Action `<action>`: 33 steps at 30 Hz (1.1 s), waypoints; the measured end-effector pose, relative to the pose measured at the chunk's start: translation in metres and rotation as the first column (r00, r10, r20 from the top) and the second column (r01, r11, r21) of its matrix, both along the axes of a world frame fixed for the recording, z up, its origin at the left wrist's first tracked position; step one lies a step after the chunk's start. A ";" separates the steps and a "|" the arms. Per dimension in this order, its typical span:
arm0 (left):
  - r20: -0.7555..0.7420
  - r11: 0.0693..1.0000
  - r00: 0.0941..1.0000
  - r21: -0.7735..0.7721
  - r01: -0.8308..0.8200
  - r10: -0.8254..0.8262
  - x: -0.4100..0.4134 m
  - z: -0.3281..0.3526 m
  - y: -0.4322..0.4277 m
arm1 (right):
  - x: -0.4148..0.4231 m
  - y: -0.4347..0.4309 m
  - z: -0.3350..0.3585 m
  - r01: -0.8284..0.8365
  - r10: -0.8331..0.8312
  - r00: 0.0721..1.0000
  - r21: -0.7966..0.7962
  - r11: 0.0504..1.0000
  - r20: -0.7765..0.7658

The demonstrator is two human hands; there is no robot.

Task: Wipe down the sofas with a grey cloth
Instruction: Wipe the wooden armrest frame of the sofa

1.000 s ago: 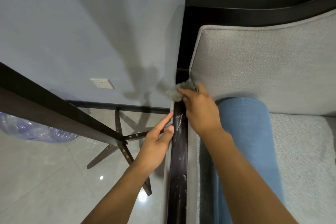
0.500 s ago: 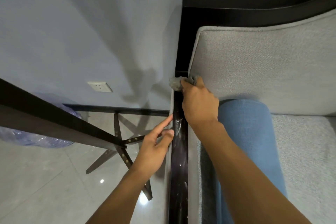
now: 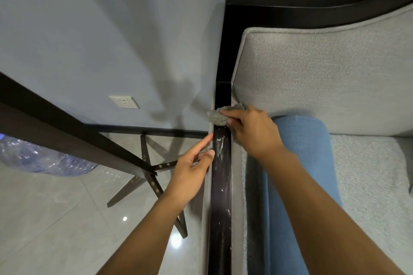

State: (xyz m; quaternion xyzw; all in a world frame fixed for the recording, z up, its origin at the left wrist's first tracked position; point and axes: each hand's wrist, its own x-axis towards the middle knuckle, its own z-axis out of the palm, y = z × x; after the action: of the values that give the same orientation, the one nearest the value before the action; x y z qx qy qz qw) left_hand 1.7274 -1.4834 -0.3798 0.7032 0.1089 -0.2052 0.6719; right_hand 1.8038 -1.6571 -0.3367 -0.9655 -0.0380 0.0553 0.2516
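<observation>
Sofa armrest rail (image 3: 221, 185), wipe in hand: my right hand (image 3: 252, 131) grips the grey cloth (image 3: 218, 116) atop it, my left hand (image 3: 190, 169) (fingers straight) touches its side; next, I judge, a pull along its smears (image 3: 220, 147).

My right hand (image 3: 252, 131) grips the cloth (image 3: 215, 117) atop the armrest (image 3: 221, 187); left hand (image 3: 192, 169), fingers straight, touches its outer side.
</observation>
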 end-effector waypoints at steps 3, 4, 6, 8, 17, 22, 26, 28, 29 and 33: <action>-0.013 0.999 0.999 -0.022 -0.041 0.041 -0.006 0.005 -0.003 | 0.008 -0.003 0.004 -0.087 0.088 0.994 0.017 0.996 -0.061; -0.017 0.998 0.998 -0.023 -0.061 0.060 -0.009 0.005 -0.005 | 0.002 -0.005 0.006 -0.114 0.115 0.990 0.011 0.993 -0.080; -0.032 0.993 0.993 -0.019 -0.113 0.112 -0.017 0.006 -0.007 | -0.024 -0.007 0.009 -0.158 0.156 0.982 -0.011 0.987 -0.110; -0.052 0.987 0.986 -0.014 -0.162 0.161 -0.025 0.009 -0.009 | -0.053 -0.006 0.010 -0.164 0.163 0.981 0.002 0.986 -0.102; -0.088 0.986 0.985 -0.052 -0.156 0.151 -0.045 0.017 -0.009 | -0.043 0.005 0.010 -0.081 0.083 0.995 0.037 0.996 -0.062; -0.130 0.982 0.975 -0.032 -0.188 0.182 -0.053 0.016 -0.010 | -0.084 0.008 0.010 -0.060 0.061 0.998 0.018 0.998 -0.030; -0.112 0.988 0.984 -0.061 -0.144 0.136 -0.054 0.017 -0.008 | -0.033 0.019 0.011 0.039 -0.039 0.999 -0.005 0.999 -0.023; -0.110 0.992 0.988 -0.046 -0.118 0.113 -0.054 0.017 -0.006 | -0.025 0.022 0.012 0.028 -0.029 0.999 -0.022 0.999 -0.019; -0.108 0.992 0.988 -0.037 -0.117 0.113 -0.054 0.016 -0.005 | -0.032 0.021 0.013 -0.011 0.010 1.000 -0.038 0.999 -0.018; -0.112 0.994 0.988 -0.029 -0.108 0.104 -0.054 0.015 -0.006 | -0.097 0.012 0.017 -0.173 0.169 0.984 -0.075 0.982 -0.052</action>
State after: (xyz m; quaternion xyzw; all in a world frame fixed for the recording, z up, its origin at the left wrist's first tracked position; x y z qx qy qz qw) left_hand 1.6733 -1.4892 -0.3653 0.6720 0.1794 -0.2094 0.6873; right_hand 1.7069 -1.6451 -0.3192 -0.9664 -0.1129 0.1000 0.2082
